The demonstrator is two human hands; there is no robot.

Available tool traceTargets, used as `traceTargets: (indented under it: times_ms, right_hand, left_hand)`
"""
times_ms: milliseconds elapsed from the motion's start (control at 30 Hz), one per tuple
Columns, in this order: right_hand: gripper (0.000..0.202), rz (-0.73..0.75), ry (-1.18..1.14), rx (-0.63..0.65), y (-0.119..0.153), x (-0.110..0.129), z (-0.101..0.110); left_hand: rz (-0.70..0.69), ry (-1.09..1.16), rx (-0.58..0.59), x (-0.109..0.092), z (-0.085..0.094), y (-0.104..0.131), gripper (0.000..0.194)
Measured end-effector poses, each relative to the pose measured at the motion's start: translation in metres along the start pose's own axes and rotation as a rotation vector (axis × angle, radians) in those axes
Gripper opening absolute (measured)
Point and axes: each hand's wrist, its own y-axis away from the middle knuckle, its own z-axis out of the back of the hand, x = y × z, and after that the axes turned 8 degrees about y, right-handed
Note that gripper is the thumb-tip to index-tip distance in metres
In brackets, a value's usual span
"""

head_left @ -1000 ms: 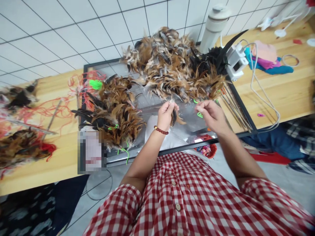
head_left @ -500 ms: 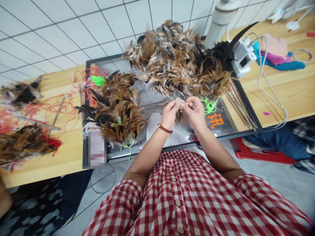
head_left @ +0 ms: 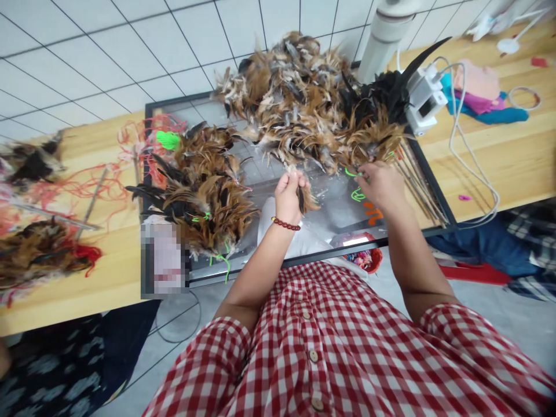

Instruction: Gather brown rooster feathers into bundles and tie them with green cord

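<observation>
Over the glass-topped frame, my left hand (head_left: pixel 290 192) is closed around a small bunch of brown and dark feathers (head_left: pixel 308 200). The pale quill ends poke up by the thumb, and the feather tips hang to the right. Further right, my right hand (head_left: pixel 384 184) has its fingertips pinched together on bright green string (head_left: pixel 358 194). Some of that string lies loose on the glass just below the fingers. A large heap of loose brown feathers (head_left: pixel 299 110) spreads behind both hands. To the left lie feather bunches (head_left: pixel 212 197) tied with green string.
Thin sticks (head_left: pixel 419 179) lie at the frame's right side, near a white power adapter (head_left: pixel 423 101) with a cable. Black feathers (head_left: pixel 382 95) stand at the back right. Red string (head_left: pixel 93 188) tangles over the wooden table (head_left: pixel 117 266) at left. A co-worker's patterned clothing (head_left: pixel 56 365) shows at lower left.
My hands were together at the feathers; now the right hand has moved right to the green string. The left hand keeps the feathers, now tilted to the right.
</observation>
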Motion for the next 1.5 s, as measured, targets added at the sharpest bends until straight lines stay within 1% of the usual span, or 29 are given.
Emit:
traceTargets:
  times_ms: [67, 133, 267, 300, 400, 433, 467, 533, 567, 600, 667, 700, 767, 833, 867, 900, 933, 1000, 1067, 1133, 1167, 1200, 1233, 1267, 1300, 1333, 1400, 1433, 1500]
  right_hand:
    - [0.022, 0.042, -0.013, 0.008, -0.001, -0.001, -0.002]
    - [0.02, 0.053, -0.131, -0.019, 0.003, -0.003, 0.002]
    - [0.012, -0.078, -0.501, -0.046, 0.014, -0.008, 0.024]
    - [0.012, -0.112, -0.598, -0.079, 0.016, -0.009, 0.03]
    - [0.013, -0.177, -0.894, -0.272, 0.017, -0.01, 0.048]
    - [0.012, -0.18, -0.916, -0.285, 0.016, -0.011, 0.052]
    - [0.009, -0.177, -0.867, -0.278, 0.015, -0.013, 0.056]
    - [0.004, -0.194, -0.69, -0.24, 0.012, -0.015, 0.061]
    - [0.003, -0.216, -0.65, -0.217, 0.012, -0.016, 0.063]
    - [0.003, -0.239, -0.669, -0.204, 0.011, -0.015, 0.065]
    - [0.008, -0.268, -0.808, -0.166, 0.013, -0.013, 0.067]
    - [0.01, -0.257, -0.856, -0.129, 0.014, -0.011, 0.068]
    - [0.012, -0.213, -0.868, -0.091, 0.016, -0.006, 0.069]
    - [0.013, -0.159, -0.878, -0.086, 0.016, -0.003, 0.066]
    - [0.013, -0.132, -0.877, -0.106, 0.016, -0.003, 0.065]
    - [0.012, -0.113, -0.864, -0.153, 0.014, -0.004, 0.063]
    - [0.011, -0.101, -0.847, -0.229, 0.012, -0.007, 0.062]
    - [0.008, -0.07, -0.837, -0.451, 0.006, -0.015, 0.063]
    - [0.015, 0.027, -0.892, -0.696, 0.0, -0.028, 0.069]
    - [0.032, 0.156, -0.949, -0.889, -0.005, -0.041, 0.079]
    - [0.037, 0.182, -0.939, -0.944, -0.005, -0.047, 0.086]
    - [0.036, 0.183, -0.883, -0.957, -0.005, -0.051, 0.093]
    - [0.029, 0.155, -0.771, -0.899, -0.003, -0.053, 0.1]
    - [0.017, 0.119, -0.635, -0.799, -0.002, -0.053, 0.106]
    - [0.004, 0.091, -0.49, -0.664, 0.001, -0.051, 0.112]
    - [0.009, 0.067, -0.377, -0.532, 0.002, -0.048, 0.116]
    - [0.021, 0.039, -0.312, -0.394, 0.004, -0.038, 0.119]
    - [0.022, 0.026, -0.332, -0.365, 0.005, -0.033, 0.118]
    - [0.018, 0.006, -0.376, -0.32, 0.004, -0.021, 0.112]
  left_hand:
    - [0.0, 0.0, -0.034, 0.0, 0.0, 0.0, 0.032]
    - [0.0, 0.0, -0.062, -0.002, -0.001, 0.0, 0.033]
    - [0.012, 0.003, -0.064, -0.002, -0.001, -0.001, 0.033]
    - [0.015, 0.004, -0.057, -0.002, -0.001, -0.001, 0.032]
    - [0.012, 0.003, -0.039, 0.001, 0.002, -0.003, 0.03]
    - [0.009, 0.0, -0.035, 0.002, 0.004, -0.004, 0.03]
    - [0.005, -0.004, -0.031, 0.002, 0.006, -0.004, 0.03]
    - [-0.011, -0.027, 0.0, 0.003, 0.01, -0.004, 0.029]
    - [-0.022, -0.055, 0.033, 0.004, 0.011, -0.004, 0.028]
    - [-0.03, -0.096, 0.079, 0.005, 0.011, -0.003, 0.027]
    - [-0.038, -0.217, 0.225, 0.009, 0.004, -0.002, 0.023]
    - [-0.037, -0.292, 0.319, 0.012, -0.003, -0.003, 0.022]
    - [-0.068, -0.444, 0.548, 0.02, -0.022, -0.006, 0.023]
    - [-0.126, -0.612, 0.749, 0.031, -0.044, -0.01, 0.024]
    - [-0.141, -0.698, 0.817, 0.038, -0.054, -0.013, 0.025]
    - [-0.144, -0.786, 0.869, 0.044, -0.063, -0.015, 0.027]
    - [-0.137, -0.87, 0.884, 0.051, -0.069, -0.016, 0.031]
    - [-0.123, -0.994, 0.855, 0.062, -0.076, -0.017, 0.034]
    - [-0.092, -1.084, 0.829, 0.069, -0.075, -0.016, 0.034]
    - [-0.052, -1.143, 0.837, 0.071, -0.071, -0.017, 0.034]
    - [-0.039, -1.15, 0.845, 0.07, -0.069, -0.018, 0.033]
    - [-0.035, -1.136, 0.85, 0.068, -0.067, -0.02, 0.032]
    - [-0.041, -1.099, 0.847, 0.064, -0.065, -0.022, 0.03]
    - [-0.055, -1.03, 0.828, 0.059, -0.064, -0.024, 0.028]
    - [-0.067, -0.94, 0.791, 0.053, -0.063, -0.026, 0.026]
    - [-0.077, -0.834, 0.744, 0.048, -0.064, -0.027, 0.025]
    - [-0.096, -0.637, 0.695, 0.04, -0.067, -0.026, 0.026]
    - [-0.102, -0.573, 0.709, 0.038, -0.07, -0.025, 0.026]
    - [-0.086, -0.521, 0.792, 0.04, -0.076, -0.02, 0.025]
